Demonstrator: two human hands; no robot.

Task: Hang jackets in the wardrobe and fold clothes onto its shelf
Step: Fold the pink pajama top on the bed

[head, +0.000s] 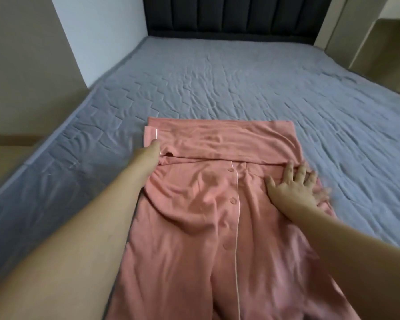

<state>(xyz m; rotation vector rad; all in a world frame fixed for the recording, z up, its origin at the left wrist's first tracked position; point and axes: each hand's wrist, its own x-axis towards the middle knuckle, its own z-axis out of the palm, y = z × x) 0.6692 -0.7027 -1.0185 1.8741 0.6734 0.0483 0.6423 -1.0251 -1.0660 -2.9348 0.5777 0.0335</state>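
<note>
Head view: a person folds a salmon-pink, soft-knit button-front garment with pale piping on a bed covered by a grey quilted mattress cover, the garment lying in the lower centre of the frame with its far end already turned back in a band across the middle. The left hand, at centre left, is tucked against the left end of that folded band; its fingers are hidden in the cloth, so whether it pinches the edge cannot be told. The right hand, right of centre and slightly blurred, lies flat with fingers spread, pressing the fabric just below the fold and holding nothing. The likely risk from here is the fold slipping: the cloth looks thin, limp and slippery, so an uneven pull from one side could skew the band or bunch the wrinkled placket with its round, fabric-coloured buttons. A dark padded headboard with vertical channels stands at the top; no wardrobe can be made out for certain
</note>
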